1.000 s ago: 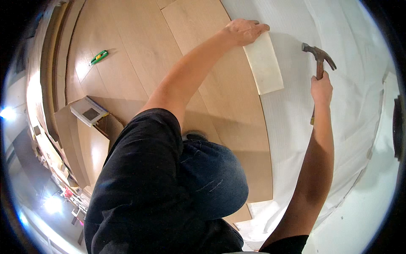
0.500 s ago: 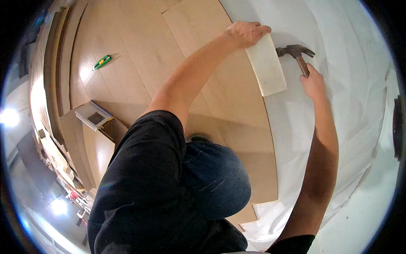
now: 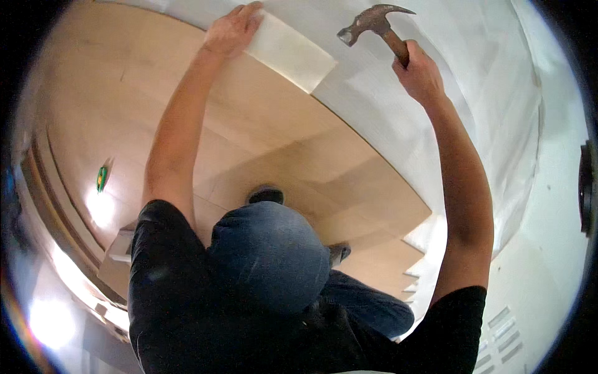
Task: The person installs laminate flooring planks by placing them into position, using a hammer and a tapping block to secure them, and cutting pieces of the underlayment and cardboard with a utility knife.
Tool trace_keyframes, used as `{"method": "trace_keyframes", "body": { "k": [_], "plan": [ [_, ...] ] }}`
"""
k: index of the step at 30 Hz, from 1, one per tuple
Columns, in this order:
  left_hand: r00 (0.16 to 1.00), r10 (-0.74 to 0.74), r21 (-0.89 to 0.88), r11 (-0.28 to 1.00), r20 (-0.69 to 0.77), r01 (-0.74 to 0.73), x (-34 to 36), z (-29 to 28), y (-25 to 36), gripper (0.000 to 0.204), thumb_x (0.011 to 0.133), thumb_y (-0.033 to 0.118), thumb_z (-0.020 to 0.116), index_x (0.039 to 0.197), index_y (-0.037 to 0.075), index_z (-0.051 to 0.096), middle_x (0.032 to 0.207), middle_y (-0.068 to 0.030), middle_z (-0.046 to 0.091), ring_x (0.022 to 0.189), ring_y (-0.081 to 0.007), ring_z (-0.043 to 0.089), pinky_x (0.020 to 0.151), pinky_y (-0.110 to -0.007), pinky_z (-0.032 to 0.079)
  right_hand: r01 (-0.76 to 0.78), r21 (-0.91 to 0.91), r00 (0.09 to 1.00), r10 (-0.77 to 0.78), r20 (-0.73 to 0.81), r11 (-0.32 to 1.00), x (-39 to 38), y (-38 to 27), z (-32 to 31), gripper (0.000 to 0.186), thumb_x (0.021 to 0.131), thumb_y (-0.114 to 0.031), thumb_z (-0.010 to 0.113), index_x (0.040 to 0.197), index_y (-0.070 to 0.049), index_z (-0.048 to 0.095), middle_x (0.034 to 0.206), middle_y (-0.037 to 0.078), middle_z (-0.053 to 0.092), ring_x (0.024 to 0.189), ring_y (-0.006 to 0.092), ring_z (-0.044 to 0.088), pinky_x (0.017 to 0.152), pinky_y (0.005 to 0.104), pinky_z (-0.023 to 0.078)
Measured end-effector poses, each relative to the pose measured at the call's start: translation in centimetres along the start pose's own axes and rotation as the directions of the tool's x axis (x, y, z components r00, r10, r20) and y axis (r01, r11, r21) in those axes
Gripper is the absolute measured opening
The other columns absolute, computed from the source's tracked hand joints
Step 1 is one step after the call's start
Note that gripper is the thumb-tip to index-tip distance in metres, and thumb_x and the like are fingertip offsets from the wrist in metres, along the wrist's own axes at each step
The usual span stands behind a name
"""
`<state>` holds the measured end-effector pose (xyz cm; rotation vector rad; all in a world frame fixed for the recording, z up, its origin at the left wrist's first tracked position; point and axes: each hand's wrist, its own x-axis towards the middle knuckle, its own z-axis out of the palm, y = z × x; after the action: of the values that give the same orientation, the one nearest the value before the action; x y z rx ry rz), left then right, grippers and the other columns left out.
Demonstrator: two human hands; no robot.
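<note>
My left hand (image 3: 232, 30) grips the far left end of a flat, cream-white block (image 3: 294, 51), which lies along the exposed edge of the wood-look floor planks (image 3: 268, 124). In my right hand (image 3: 422, 73) is a claw hammer (image 3: 374, 23) with a worn brown handle, held above the white underlay (image 3: 367, 100). Its striking face points left toward the block, apart from it, and its claw curves to the right. The fingers of my left hand partly cover the block's end.
A green utility knife (image 3: 101, 179) lies on the planks to the left. Long boards (image 3: 59, 181) are stacked beyond it at the left rim. Plank ends form a stepped edge (image 3: 408, 280) at the lower right. A pale wall (image 3: 548, 187) with a vent runs along the right.
The view has turned, so the planks now slant differently. The hammer has drawn back from the block, leaving a wider gap. My left hand stays on the block's end.
</note>
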<state>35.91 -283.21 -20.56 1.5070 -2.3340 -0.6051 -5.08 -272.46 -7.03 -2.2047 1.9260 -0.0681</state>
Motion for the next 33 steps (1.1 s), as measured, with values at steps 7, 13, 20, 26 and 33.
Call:
{"method": "trace_keyframes", "body": {
  "k": [7, 13, 20, 26, 33],
  "plan": [
    [0.88, 0.423, -0.144, 0.905, 0.215, -0.4, -7.2, 12.0, 19.1, 0.073, 0.097, 0.056, 0.06, 0.153, 0.011, 0.043, 0.138, -0.0186, 0.059, 0.118, -0.0392, 0.061, 0.105, -0.049, 0.047, -0.124, -0.499, 0.92, 0.288, 0.265, 0.858, -13.5, 12.8, -6.5, 0.029, 0.096, -0.022, 0.064, 0.121, -0.01, 0.056, 0.1, 0.016, 0.073, 0.09, 0.0396, 0.072, 0.08, 0.0506, 0.057],
    [0.76, 0.459, -0.173, 0.886, 0.46, -0.43, -11.5, 15.4, 25.5, 0.083, 0.095, 0.056, 0.065, 0.155, 0.006, 0.038, 0.134, -0.0193, 0.058, 0.119, -0.0349, 0.059, 0.103, -0.048, 0.047, -0.597, -0.432, 0.707, 0.698, 0.115, 0.676, -16.0, 11.6, -5.2, 0.028, 0.093, -0.017, 0.059, 0.119, -0.006, 0.061, 0.096, 0.026, 0.071, 0.097, 0.0454, 0.068, 0.08, 0.0576, 0.053],
    [0.782, 0.466, -0.185, 0.884, 0.414, -0.429, -12.6, 17.2, 22.4, 0.086, 0.093, 0.059, 0.067, 0.155, 0.007, 0.039, 0.138, -0.0186, 0.057, 0.124, -0.0342, 0.058, 0.109, -0.051, 0.042, -0.204, -0.59, 0.521, 0.597, 0.61, 0.781, -15.1, 6.4, -1.7, 0.026, 0.094, -0.013, 0.054, 0.118, -0.009, 0.063, 0.094, 0.02, 0.072, 0.093, 0.0405, 0.07, 0.075, 0.053, 0.054],
    [0.789, 0.483, -0.151, 0.874, 0.379, -0.463, -12.3, 16.5, 18.2, 0.088, 0.086, 0.063, 0.074, 0.151, 0.012, 0.044, 0.125, -0.0162, 0.063, 0.116, -0.0337, 0.062, 0.099, -0.051, 0.046, -0.567, -0.429, 0.676, 0.695, 0.245, 0.703, -14.9, 7.3, -0.4, 0.023, 0.093, -0.013, 0.051, 0.112, -0.006, 0.062, 0.1, 0.023, 0.073, 0.098, 0.044, 0.069, 0.085, 0.0565, 0.053],
    [0.806, 0.529, -0.065, 0.844, 0.265, -0.532, -13.9, 20.2, 19.2, 0.087, 0.083, 0.063, 0.077, 0.149, 0.014, 0.049, 0.136, -0.0138, 0.054, 0.125, -0.0324, 0.055, 0.103, -0.052, 0.046, -0.262, -0.465, 0.631, 0.514, 0.581, 0.846, -17.0, 8.3, 4.0, 0.024, 0.092, -0.012, 0.056, 0.113, -0.008, 0.066, 0.098, 0.02, 0.073, 0.095, 0.0419, 0.069, 0.08, 0.055, 0.054]
  ]
}}
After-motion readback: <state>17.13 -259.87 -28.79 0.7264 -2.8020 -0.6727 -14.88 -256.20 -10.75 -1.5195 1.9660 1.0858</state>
